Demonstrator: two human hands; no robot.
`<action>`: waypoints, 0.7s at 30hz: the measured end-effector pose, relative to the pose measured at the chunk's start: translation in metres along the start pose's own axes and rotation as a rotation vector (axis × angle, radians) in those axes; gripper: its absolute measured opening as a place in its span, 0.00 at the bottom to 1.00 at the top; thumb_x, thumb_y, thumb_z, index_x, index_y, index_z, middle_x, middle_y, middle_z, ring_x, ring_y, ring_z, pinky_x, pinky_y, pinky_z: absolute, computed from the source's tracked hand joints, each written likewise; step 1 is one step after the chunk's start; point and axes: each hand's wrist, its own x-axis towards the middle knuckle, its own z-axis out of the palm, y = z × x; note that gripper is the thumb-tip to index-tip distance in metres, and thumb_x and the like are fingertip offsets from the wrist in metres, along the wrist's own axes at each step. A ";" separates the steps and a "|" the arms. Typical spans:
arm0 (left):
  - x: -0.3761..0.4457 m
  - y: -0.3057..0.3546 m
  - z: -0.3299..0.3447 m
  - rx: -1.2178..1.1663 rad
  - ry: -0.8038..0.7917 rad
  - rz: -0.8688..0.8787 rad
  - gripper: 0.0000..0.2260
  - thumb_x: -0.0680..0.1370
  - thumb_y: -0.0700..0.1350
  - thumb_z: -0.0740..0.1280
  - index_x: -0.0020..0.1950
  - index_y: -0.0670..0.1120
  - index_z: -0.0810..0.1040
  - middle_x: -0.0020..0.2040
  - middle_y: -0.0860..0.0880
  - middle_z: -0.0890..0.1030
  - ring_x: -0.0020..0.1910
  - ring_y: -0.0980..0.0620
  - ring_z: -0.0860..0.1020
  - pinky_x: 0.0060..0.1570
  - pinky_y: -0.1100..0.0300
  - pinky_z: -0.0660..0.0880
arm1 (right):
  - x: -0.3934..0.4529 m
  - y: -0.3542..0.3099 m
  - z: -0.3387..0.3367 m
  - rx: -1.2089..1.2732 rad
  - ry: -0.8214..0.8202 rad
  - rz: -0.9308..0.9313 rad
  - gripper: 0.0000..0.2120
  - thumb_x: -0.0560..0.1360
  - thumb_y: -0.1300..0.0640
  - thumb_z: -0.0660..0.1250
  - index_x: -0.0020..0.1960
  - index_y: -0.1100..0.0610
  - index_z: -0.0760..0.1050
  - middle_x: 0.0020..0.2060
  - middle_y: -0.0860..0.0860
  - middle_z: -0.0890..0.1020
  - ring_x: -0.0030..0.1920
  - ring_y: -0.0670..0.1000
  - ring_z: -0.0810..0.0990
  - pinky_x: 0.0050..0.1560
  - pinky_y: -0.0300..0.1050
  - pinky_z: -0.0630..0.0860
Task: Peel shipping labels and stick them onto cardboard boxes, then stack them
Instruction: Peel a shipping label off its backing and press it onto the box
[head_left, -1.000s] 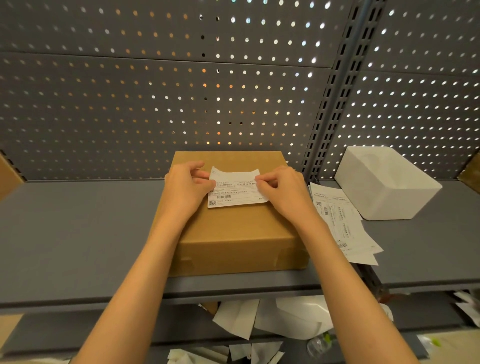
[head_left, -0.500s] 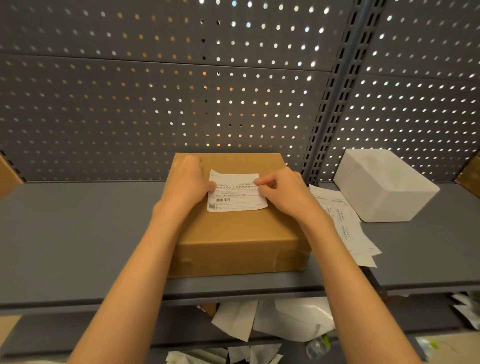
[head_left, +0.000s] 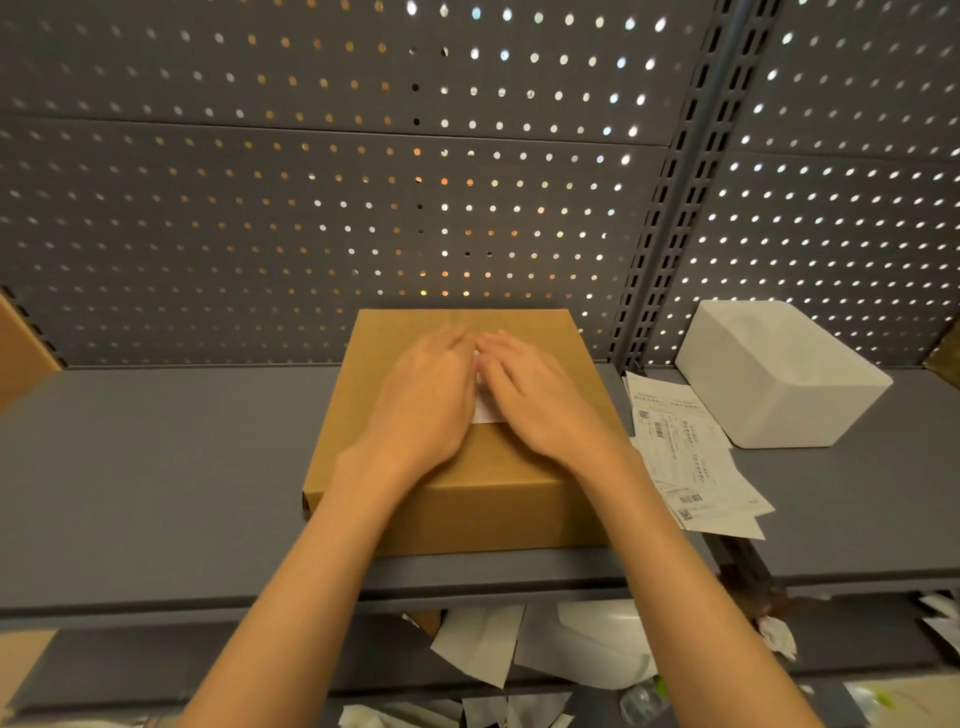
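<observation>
1. Head view: a white shipping label (head_left: 484, 410) is seen on top of a brown cardboard box (head_left: 457, 483), almost wholly covered by two hands; only a thin strip shows between them.
2. A second ago the label was pinched at its two side edges; now it is pressed flat, so it is judged stuck and being smoothed down.
3. The left hand (head_left: 423, 402) is laid flat with fingers straight, nothing being gripped.
4. The right hand (head_left: 535, 400) is laid flat likewise, its fingers spread on the label.
5. The box is placed on a grey shelf (head_left: 156, 478), against a perforated back panel (head_left: 311, 208).
6. Stacking is judged not yet begun.
7. No writing on the covered label can be read.
8. Loose label sheets (head_left: 685, 452) lie just right of the box; barcodes and a square code are visible, the text too small to read.
9. A white box (head_left: 774, 374) stands further right, unmarked.
</observation>
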 end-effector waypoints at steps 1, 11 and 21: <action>-0.001 0.000 0.003 -0.009 -0.048 0.001 0.19 0.82 0.40 0.52 0.72 0.39 0.64 0.74 0.40 0.64 0.73 0.45 0.61 0.71 0.58 0.53 | 0.001 -0.002 0.003 -0.049 -0.045 -0.004 0.20 0.83 0.57 0.48 0.73 0.60 0.62 0.73 0.54 0.64 0.74 0.50 0.58 0.69 0.37 0.51; -0.007 -0.015 0.003 0.091 -0.229 -0.124 0.22 0.83 0.48 0.46 0.77 0.44 0.54 0.78 0.48 0.54 0.76 0.52 0.51 0.73 0.57 0.47 | -0.005 0.014 0.005 -0.302 -0.184 0.127 0.24 0.83 0.51 0.41 0.77 0.58 0.49 0.77 0.51 0.50 0.76 0.47 0.47 0.74 0.43 0.42; -0.017 -0.023 -0.012 0.103 -0.151 -0.165 0.22 0.83 0.46 0.46 0.76 0.40 0.55 0.77 0.44 0.55 0.76 0.48 0.52 0.72 0.58 0.47 | -0.016 0.013 -0.005 -0.215 -0.117 0.151 0.24 0.83 0.52 0.40 0.76 0.59 0.49 0.76 0.52 0.51 0.76 0.47 0.48 0.73 0.41 0.42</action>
